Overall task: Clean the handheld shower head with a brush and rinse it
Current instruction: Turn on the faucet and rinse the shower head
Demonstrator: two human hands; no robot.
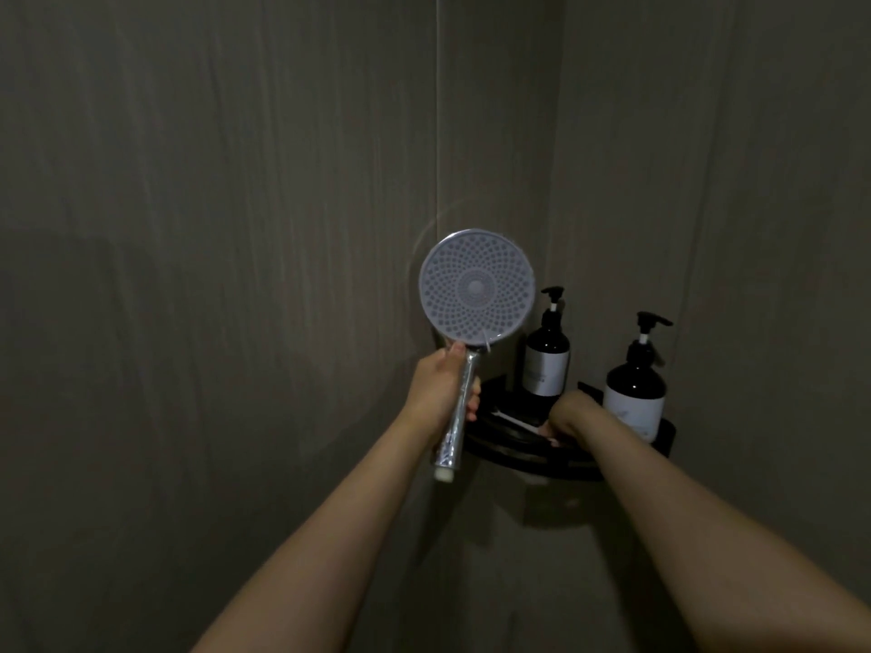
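My left hand (440, 393) grips the chrome handle of the handheld shower head (477, 288) and holds it upright, its round nozzle face turned toward me. A slim white brush (511, 419) lies on the black corner shelf (528, 457). My right hand (568, 412) is bent down into the shelf, with its fingers curled on the brush's near end. The fingertips are mostly hidden behind the wrist.
Two dark pump bottles with white labels stand on the shelf, one at the back (546, 355) and one on the right (636, 393), close to my right hand. Grey tiled walls meet in the corner behind them. The light is dim.
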